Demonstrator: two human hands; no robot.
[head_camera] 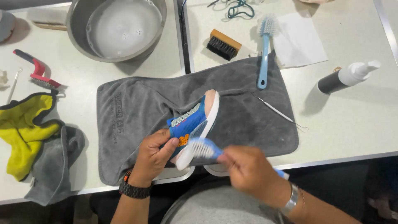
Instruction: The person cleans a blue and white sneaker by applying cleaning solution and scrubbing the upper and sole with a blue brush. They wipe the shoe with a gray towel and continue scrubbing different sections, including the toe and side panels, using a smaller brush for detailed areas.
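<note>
My left hand (152, 157) grips the blue shoe (195, 120) over the grey towel (137, 103) while my right hand (248, 170) clasps a blue brush (203, 148) against its sole.

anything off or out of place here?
Nothing damaged or spilled. The grey towel lies askew, its near corner hanging past the table edge. The left hand holds the blue shoe while the right hand sets a blue brush to its sole. The metal basin keeps its cloudy water.
</note>
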